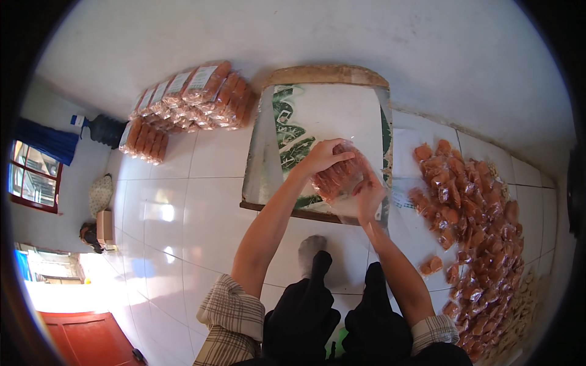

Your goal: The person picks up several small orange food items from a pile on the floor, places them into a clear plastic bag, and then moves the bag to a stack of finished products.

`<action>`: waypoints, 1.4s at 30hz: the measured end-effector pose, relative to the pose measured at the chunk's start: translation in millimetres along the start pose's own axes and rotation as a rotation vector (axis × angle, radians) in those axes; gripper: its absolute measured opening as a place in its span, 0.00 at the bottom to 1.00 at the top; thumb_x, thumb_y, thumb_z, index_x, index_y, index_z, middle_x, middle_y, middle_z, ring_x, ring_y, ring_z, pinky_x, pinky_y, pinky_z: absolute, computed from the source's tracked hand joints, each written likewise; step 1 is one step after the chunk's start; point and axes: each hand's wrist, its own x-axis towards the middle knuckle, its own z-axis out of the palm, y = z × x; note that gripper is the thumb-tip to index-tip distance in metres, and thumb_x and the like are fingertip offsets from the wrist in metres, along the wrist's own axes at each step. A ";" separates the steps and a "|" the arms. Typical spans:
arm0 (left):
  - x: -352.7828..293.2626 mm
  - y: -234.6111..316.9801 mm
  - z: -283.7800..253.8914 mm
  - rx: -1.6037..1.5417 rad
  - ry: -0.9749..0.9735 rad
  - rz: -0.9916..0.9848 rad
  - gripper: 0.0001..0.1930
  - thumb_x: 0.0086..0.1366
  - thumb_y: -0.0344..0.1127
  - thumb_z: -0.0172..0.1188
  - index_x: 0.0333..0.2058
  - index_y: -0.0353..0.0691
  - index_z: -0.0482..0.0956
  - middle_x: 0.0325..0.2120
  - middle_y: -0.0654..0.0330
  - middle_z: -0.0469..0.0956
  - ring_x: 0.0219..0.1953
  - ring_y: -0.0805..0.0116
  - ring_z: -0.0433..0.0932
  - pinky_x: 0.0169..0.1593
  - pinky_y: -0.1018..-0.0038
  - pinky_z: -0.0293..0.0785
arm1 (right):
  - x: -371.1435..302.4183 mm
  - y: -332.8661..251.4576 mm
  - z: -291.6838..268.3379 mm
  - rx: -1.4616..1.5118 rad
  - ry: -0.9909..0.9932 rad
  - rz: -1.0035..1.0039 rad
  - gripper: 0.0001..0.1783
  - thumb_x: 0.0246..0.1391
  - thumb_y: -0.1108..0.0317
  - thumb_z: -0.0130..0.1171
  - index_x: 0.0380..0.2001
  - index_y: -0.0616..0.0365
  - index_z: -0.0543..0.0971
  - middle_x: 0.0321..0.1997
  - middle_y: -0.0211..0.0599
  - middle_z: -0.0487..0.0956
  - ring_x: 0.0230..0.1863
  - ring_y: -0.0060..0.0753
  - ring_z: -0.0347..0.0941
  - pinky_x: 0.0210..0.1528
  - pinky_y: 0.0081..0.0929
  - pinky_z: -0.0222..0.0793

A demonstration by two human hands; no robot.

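Observation:
Between my hands is a clear plastic bag (pixel 334 179) filled with reddish-brown, round-looking pieces, over the near right part of a low table (pixel 342 110). My left hand (pixel 325 157) grips the bag's upper left side, thumb and fingers closed on it. At its lower right side, my right hand (pixel 370 196) is closed with the fingers bent against the plastic. Loose clear film hangs below the bag near the right wrist. The exact contents are blurred by the shiny plastic.
Stacked packs of similar brown pieces (pixel 207 85) stand left of the table against the wall. A large heap of small wrapped brown pieces (pixel 470 213) covers the tiled floor at right. Further left are a water jug (pixel 105 130), a cardboard box (pixel 105 227) and a red door (pixel 91 338).

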 end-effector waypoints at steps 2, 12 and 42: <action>-0.8 -0.3 -0.3 -0.017 -0.011 0.007 0.25 0.56 0.48 0.60 0.48 0.38 0.71 0.37 0.58 0.77 0.41 0.71 0.73 0.47 0.75 0.67 | -0.5 -3.4 0.9 0.044 0.004 0.005 0.19 0.55 0.80 0.42 0.47 0.55 0.75 0.16 0.26 0.69 0.14 0.17 0.61 0.18 0.19 0.60; -23.8 -1.5 -1.0 0.092 0.226 -0.060 0.35 0.55 0.55 0.57 0.54 0.36 0.62 0.45 0.45 0.71 0.47 0.55 0.71 0.49 0.68 0.66 | -11.2 2.5 -31.1 -0.026 -0.085 0.081 0.17 0.54 0.78 0.47 0.48 0.61 0.72 0.37 0.38 0.76 0.28 0.23 0.71 0.31 0.20 0.66; -40.8 -7.9 -2.0 0.089 0.154 0.036 0.34 0.52 0.50 0.62 0.53 0.36 0.65 0.41 0.50 0.72 0.41 0.61 0.72 0.46 0.72 0.67 | -2.4 3.6 -30.3 -0.272 -0.263 -0.140 0.15 0.46 0.76 0.55 0.41 0.62 0.75 0.35 0.33 0.74 0.32 0.25 0.70 0.35 0.19 0.65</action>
